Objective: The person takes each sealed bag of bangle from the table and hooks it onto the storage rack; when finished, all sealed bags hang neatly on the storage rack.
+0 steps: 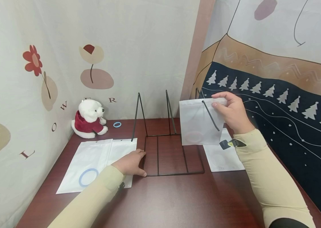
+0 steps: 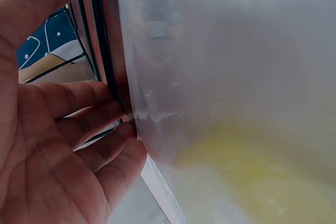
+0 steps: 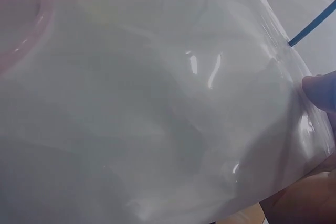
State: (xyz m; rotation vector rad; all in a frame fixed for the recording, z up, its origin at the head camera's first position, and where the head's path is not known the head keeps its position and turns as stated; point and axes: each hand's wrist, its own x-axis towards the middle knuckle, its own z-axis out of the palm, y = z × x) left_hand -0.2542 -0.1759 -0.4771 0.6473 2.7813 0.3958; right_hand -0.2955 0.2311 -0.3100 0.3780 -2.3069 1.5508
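Observation:
My right hand (image 1: 232, 110) pinches the top right corner of a white translucent zip bag (image 1: 197, 122) between thumb and fingers. A pink ring (image 3: 31, 30) shows through the bag's film. One prong (image 1: 211, 117) of a black wire display rack (image 1: 174, 174) passes through the hole in the bag's top edge, its end pointing toward me. My left hand (image 1: 130, 163) touches the left side of the rack's base, fingers fairly straight with their tips at the wire (image 2: 107, 51). Beside that hand, white zip bags (image 1: 92, 152) lie on the table, one with a blue ring (image 1: 88, 177) in it.
Another white bag (image 1: 227, 158) lies right of the rack, partly beneath the raised bag. A white plush bear (image 1: 89, 118) in a red outfit sits at the back left, with a small blue ring (image 1: 117, 124) beside it. Printed curtains (image 1: 149, 47) border the table.

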